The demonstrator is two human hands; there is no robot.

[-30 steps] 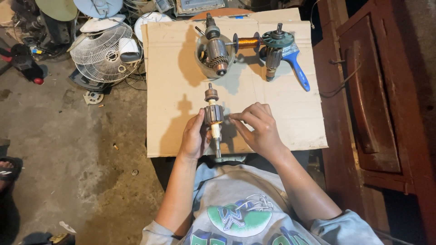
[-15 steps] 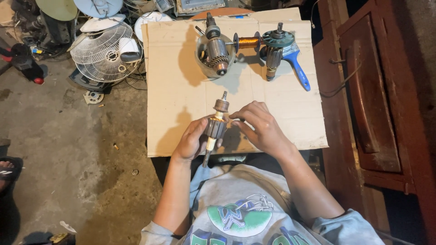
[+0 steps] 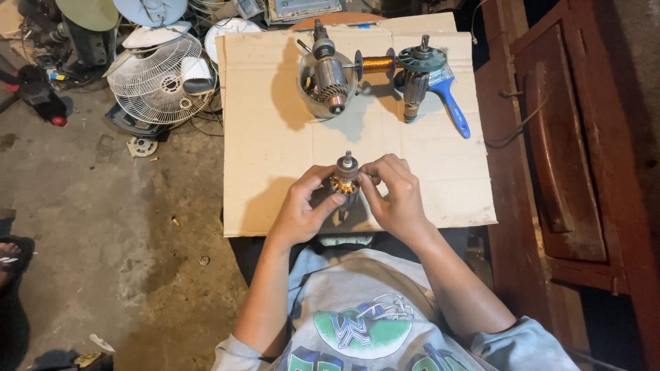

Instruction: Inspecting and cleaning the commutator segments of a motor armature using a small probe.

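Observation:
A motor armature (image 3: 344,180) with copper windings and a steel shaft stands nearly upright over the cardboard sheet (image 3: 275,137). My left hand (image 3: 302,209) grips its lower body from the left. My right hand (image 3: 392,196) pinches at its upper windings from the right with thumb and forefinger. Both hands meet around the armature just above the cardboard's near edge.
At the far end of the cardboard stand a second armature in a metal cup (image 3: 326,79), a copper wire spool (image 3: 377,64), a third armature (image 3: 416,75) and a blue-handled tool (image 3: 455,106). A white fan (image 3: 161,79) and scrap lie left; a wooden cabinet (image 3: 570,158) stands right.
The armature has been tipped from lying flat along the cardboard to standing upright. Both hands have closed in around its top end.

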